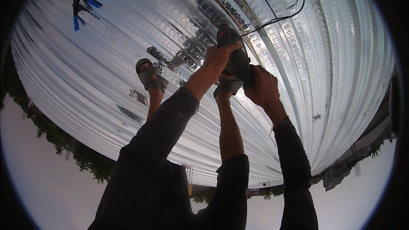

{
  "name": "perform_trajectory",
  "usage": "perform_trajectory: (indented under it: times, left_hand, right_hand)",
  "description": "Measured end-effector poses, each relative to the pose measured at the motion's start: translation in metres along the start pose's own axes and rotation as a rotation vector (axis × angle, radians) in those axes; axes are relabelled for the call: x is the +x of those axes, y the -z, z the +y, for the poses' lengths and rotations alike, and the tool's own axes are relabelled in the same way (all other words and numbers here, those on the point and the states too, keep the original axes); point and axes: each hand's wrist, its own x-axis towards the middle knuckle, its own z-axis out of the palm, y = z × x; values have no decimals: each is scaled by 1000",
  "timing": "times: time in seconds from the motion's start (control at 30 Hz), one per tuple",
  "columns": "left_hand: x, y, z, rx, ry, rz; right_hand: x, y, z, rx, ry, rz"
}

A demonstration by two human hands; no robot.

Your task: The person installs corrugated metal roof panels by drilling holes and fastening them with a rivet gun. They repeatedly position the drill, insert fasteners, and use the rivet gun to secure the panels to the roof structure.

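Both my hands grip a dark grey power tool (237, 64) held down against a shiny corrugated metal roof sheet (106, 59). My left hand (218, 58) wraps its upper part; my right hand (261, 87) clasps it from the right. A black cable (286, 16) runs from the tool away across the sheet. My feet stand on the sheet in grey sandals, one (148, 76) to the left and one (227, 87) right under the tool. Dark long sleeves cover both forearms.
A blue and black object (81, 6) lies on the sheet far left. A thin yellowish cord (221, 1) runs along the ribs beyond the tool. Past the roof edge are trees (64, 140), pale sky and buildings (341, 172).
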Motion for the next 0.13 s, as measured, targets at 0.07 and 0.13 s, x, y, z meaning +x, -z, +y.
perform_trajectory:
  times: [0.07,0.13]
  left_hand:
    - [-7,3,20,-36,-1,-14]
    - [-12,6,37,-50,-16,-14]
  right_hand:
    - [12,20,-19,30,-66,-84]
    - [23,36,-36,77,-135,-146]
